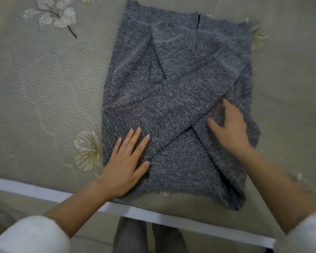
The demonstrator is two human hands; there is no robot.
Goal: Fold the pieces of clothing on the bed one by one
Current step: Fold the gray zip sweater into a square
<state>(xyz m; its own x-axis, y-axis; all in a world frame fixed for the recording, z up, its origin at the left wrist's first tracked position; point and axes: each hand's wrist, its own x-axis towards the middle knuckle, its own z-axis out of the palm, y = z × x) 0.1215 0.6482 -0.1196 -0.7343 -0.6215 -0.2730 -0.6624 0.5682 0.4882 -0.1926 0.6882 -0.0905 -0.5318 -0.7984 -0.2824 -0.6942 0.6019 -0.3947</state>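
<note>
The grey speckled knit sweater [173, 57] lay partly folded on the beige, leaf-patterned bed cover [44, 92], near the bed's front edge, with its sleeves crossed over the body. The left hand [128, 161] pressed flat on the sweater's near left corner, fingers straight and slightly apart. The right hand [230, 130], blurred, rested on the right side, thumb and forefinger spread. Whether its other fingers gripped the knit could not be told.
</note>
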